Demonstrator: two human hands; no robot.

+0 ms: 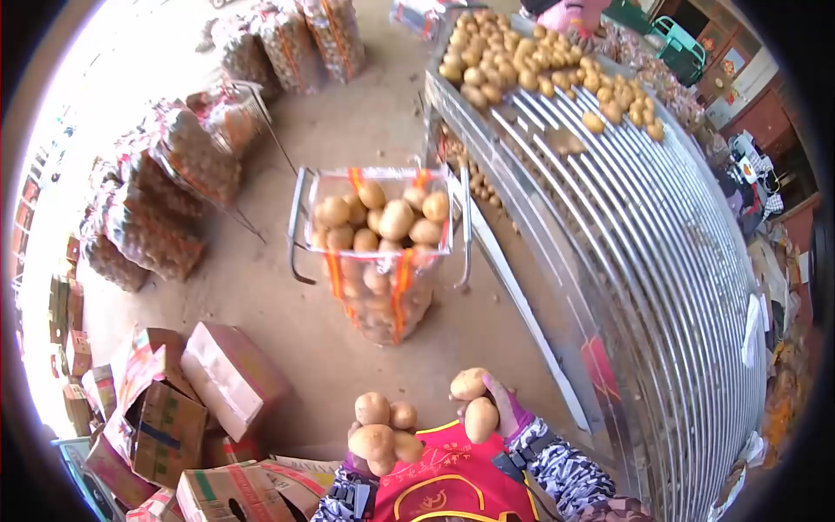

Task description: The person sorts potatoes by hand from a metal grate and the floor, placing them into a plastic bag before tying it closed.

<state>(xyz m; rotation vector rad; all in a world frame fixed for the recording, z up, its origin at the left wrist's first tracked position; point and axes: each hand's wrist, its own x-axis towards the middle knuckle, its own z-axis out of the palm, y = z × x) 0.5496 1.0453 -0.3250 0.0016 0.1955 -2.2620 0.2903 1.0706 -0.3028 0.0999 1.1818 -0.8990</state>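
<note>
Holding a small pile of potatoes (373, 442), the left hand (355, 435) is mostly hidden under them — I cannot tell how its fingers sit. The right hand (500, 404) is curled around two more potatoes (481, 419), one above the other. Both hands are in front of the red apron (461, 470), well apart from the net bag (374, 291). That bag stands open in a metal frame (467, 230), full of potatoes, beside the long rack of bars (626, 244).
</note>
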